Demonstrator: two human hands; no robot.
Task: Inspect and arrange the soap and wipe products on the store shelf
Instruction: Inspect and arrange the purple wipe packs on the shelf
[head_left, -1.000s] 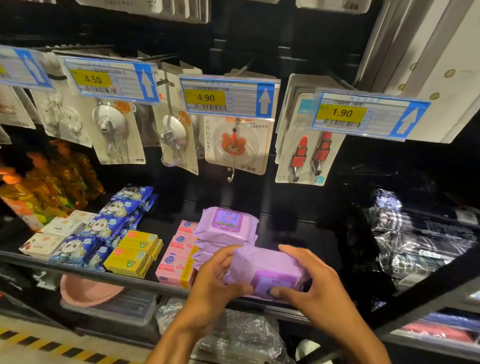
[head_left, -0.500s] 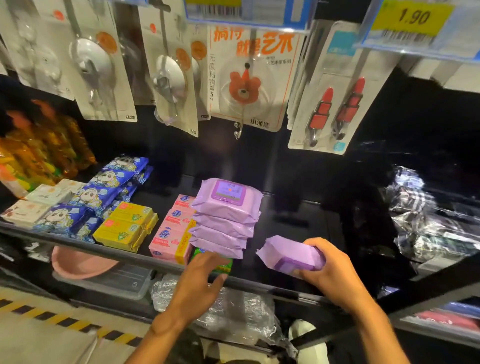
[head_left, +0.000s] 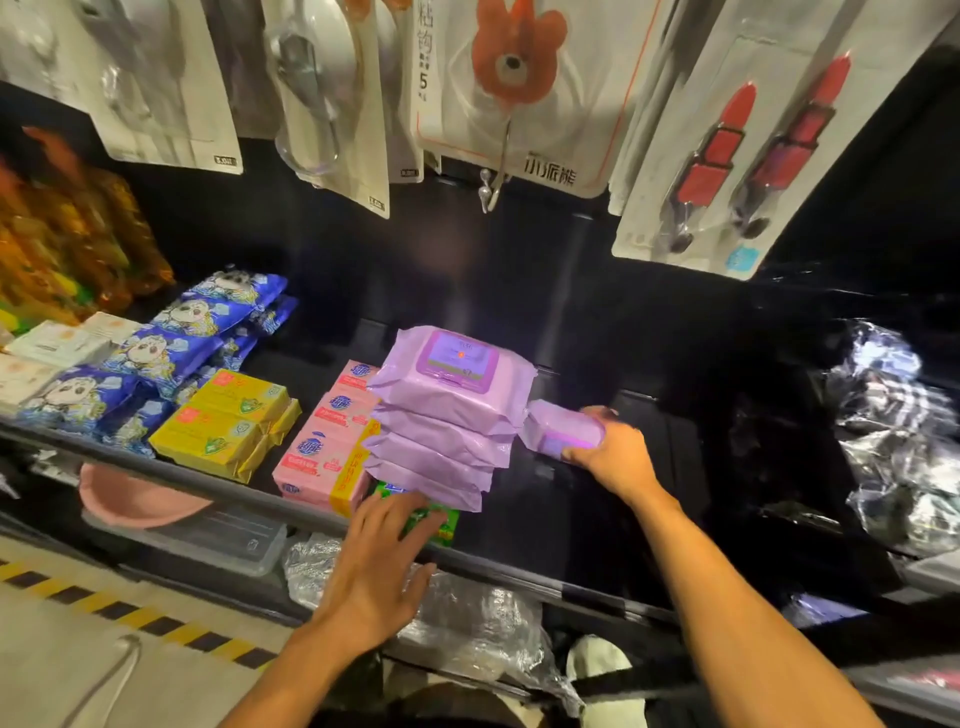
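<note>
Our right hand (head_left: 615, 460) curls round a small purple wipe pack (head_left: 563, 431), just beside the purple stack (head_left: 447, 410) on the shelf (head_left: 561, 519). Our left hand (head_left: 382, 561), fingers straight, covers part of a green pack (head_left: 441, 522) that sits mostly hidden under the stack. We can't read its label.

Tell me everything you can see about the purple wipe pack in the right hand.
The purple wipe pack is a small soft pouch in glossy lilac film, with a darker purple panel on the side facing the camera; its print is too blurred to read. It sits tilted just right of the stack of purple packs, its left end at the stack's edge. The right hand grips its right end. Whether it rests on the shelf cannot be told.
</note>
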